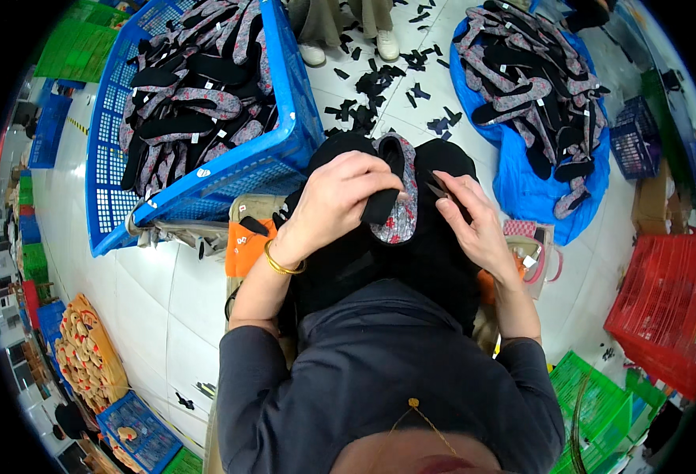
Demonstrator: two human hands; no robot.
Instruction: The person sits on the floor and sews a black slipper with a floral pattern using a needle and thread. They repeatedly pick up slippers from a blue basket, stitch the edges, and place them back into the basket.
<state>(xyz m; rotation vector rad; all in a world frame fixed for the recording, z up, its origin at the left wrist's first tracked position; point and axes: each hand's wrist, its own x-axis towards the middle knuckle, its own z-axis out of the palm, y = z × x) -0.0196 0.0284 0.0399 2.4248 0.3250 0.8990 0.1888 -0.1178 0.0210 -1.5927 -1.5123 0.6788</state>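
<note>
Centrally, floral slipper (399, 229) between hands (332, 193)

Slipper (397, 227): matt patterned cloth, by the far edge of the lap (340, 267), matt black cloth. Pointed tool (438, 190): apparently metal. Crate (245, 156): smooth, glossy plastic; matt cloth footwear (206, 104) within its rim. Floor (146, 316): smooth, glossy tile. Bracelet (282, 269): polished metal.

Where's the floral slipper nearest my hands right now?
In the head view, the floral slipper is just above and right of centre, over your black trousers, between your left hand and right hand.
</note>
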